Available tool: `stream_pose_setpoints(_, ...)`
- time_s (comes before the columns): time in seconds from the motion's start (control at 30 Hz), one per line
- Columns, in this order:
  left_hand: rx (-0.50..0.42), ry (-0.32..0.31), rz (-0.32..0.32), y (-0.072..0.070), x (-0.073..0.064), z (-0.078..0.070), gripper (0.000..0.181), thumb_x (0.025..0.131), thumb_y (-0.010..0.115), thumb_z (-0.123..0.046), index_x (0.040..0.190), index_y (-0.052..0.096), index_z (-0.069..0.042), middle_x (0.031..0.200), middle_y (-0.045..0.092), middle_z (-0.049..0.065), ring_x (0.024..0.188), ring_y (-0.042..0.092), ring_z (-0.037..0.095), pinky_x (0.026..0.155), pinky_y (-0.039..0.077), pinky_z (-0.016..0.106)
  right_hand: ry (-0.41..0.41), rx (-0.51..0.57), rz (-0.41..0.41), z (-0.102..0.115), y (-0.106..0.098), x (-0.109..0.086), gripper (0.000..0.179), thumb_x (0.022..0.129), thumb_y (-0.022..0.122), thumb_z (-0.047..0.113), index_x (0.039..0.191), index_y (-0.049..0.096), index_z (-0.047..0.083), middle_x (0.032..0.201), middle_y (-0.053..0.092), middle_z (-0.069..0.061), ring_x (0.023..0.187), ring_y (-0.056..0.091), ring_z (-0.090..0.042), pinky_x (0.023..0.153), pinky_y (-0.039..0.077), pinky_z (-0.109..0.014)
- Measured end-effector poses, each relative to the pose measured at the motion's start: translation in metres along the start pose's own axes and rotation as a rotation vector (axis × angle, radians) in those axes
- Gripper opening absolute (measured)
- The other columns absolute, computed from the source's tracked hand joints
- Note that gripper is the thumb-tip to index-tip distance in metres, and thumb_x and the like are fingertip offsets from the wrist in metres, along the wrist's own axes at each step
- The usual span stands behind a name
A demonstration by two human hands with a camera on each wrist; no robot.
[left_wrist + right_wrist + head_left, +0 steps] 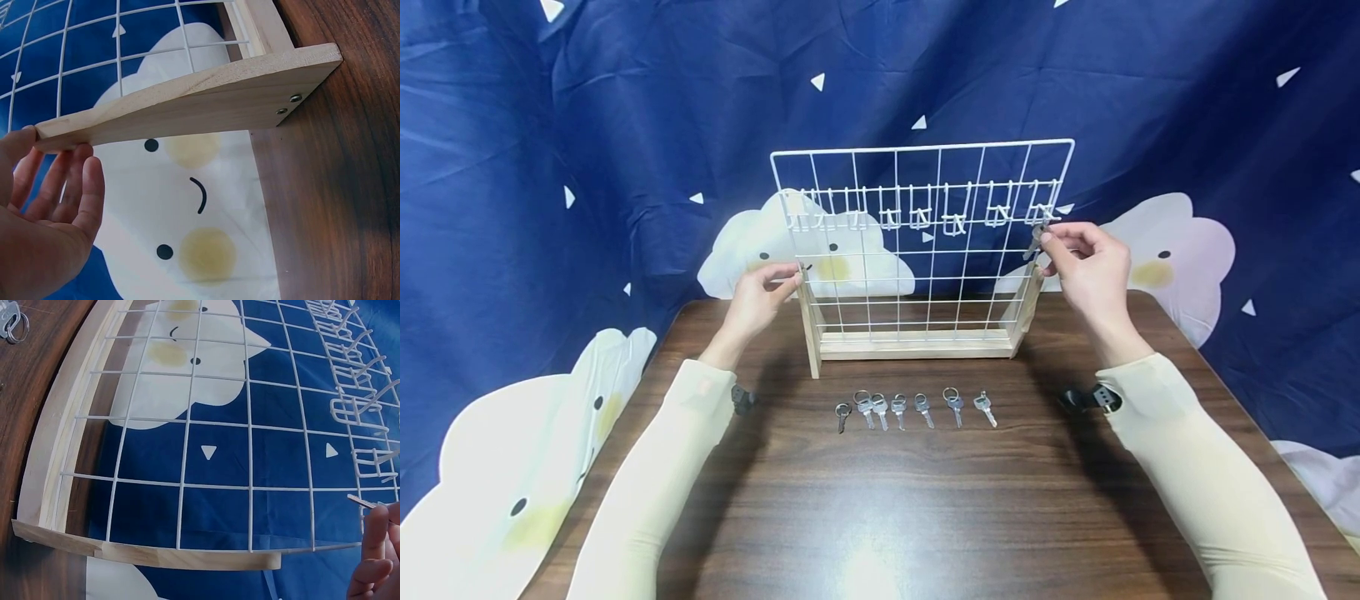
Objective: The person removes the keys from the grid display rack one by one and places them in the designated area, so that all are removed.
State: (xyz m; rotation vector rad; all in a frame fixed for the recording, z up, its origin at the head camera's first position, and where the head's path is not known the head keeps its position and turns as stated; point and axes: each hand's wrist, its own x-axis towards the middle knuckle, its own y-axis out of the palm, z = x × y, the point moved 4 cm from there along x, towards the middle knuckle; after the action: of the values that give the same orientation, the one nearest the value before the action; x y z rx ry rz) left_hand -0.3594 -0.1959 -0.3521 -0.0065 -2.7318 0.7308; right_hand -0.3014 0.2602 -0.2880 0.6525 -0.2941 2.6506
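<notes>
While my left hand [758, 293] steadies the rack [922, 250] with straight fingers at centre frame, my right hand [1086, 265] pinches a key [1034, 242] against the upper-right hook [1041, 212].

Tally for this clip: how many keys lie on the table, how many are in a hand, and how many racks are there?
Keys lying in the row on the table: 7
Keys pinched in the right hand, held at the rightmost hook: 1
White wire grid racks on a wooden base, left hand touching its side support: 1
Total: 9 things
</notes>
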Motion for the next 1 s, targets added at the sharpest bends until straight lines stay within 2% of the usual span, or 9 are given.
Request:
stream_pose_setpoints(0.17,0.011,0.006,0.002,0.000,0.000,0.000,0.039,0.097,0.067,-0.028,0.130,0.065,-0.007,0.130,0.068,0.014,0.109,0.071,0.031,0.087,0.063,0.034,-0.021,0.011,0.005,0.006,-0.004,-0.004,0.013,0.089,0.072,0.008,0.099,0.073,0.000,0.066,0.068,0.017,0.045,0.060,-0.001,0.046,0.051,-0.012)
stream_pose_setpoints(0.4,-0.004,0.001,0.011,0.000,0.000,0.000,0.041,0.096,0.068,-0.029,0.130,0.065,-0.006,0.131,0.067,0.015,0.110,0.070,0.032,0.090,0.062,0.040,-0.040,0.071,0.008,0.012,-0.009,-0.011,0.010,0.088,0.074,0.007,0.096,0.074,0.002,0.067,0.070,0.012,0.046,0.060,-0.004,0.046,0.051,-0.014)
stream_pose_setpoints(0.73,0.017,0.001,0.001,-0.001,-0.001,-0.002,0.039,0.097,0.067,-0.028,0.130,0.066,-0.007,0.130,0.068,0.014,0.108,0.071,0.031,0.086,0.063,0.031,-0.087,0.139,0.004,0.019,-0.015,-0.019,0.009,0.087,0.074,0.003,0.095,0.074,-0.001,0.067,0.071,0.006,0.045,0.060,-0.005,0.045,0.051,-0.014)
stream_pose_setpoints(1.0,0.004,-0.009,0.001,0.000,0.000,-0.001,0.039,0.097,0.067,-0.028,0.130,0.066,-0.007,0.129,0.068,0.014,0.109,0.071,0.031,0.087,0.063,0.033,-0.103,0.141,0.002,0.022,-0.018,-0.023,0.008,0.086,0.075,0.002,0.094,0.074,0.000,0.068,0.071,0.009,0.045,0.060,-0.005,0.046,0.052,-0.014)
